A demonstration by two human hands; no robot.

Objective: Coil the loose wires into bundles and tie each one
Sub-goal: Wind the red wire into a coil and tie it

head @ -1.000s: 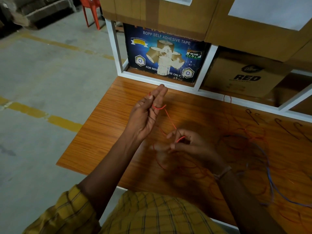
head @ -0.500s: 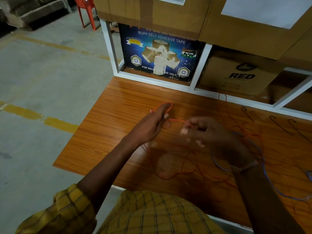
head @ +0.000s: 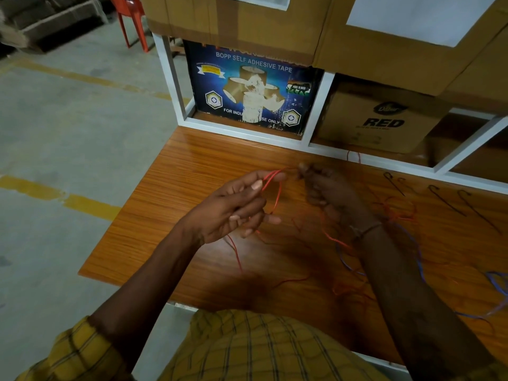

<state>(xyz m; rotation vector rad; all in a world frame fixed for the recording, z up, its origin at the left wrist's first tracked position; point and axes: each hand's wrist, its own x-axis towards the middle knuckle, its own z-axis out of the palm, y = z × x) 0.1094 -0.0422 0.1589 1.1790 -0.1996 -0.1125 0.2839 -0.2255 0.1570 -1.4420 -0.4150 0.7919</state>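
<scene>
— So where was the red wire (head: 278,191) when the shutter clicked?

— Above the wooden worktop (head: 176,188), strung between both hands. The left hand (head: 231,209) pinched it between thumb and forefinger, a loop arcing down past the fingertips and a strand trailing below the palm onto the wood. That grip was closed on the wire, the other fingers loosely curled.

— And the right hand (head: 327,188)?

— Just beside the left, raised over the worktop, blurred. Its fingers were bunched at the wire's far end, near the left forefinger; that grip appeared clenched on the strand, though the blur left the contact soft. A thin band circled the wrist.

— What else lay there?

— More loose red wire (head: 346,292) tangled on the wood under the right forearm, with a blue wire (head: 417,259) curving through it toward the right edge. Several dark hooked pins (head: 450,200) lay well apart, near the white shelf frame (head: 319,145). Behind it stood a blue adhesive-tape carton (head: 253,89) and a brown box marked RED (head: 382,116). A yellow checked shirt (head: 247,347) filled the lower edge.
</scene>
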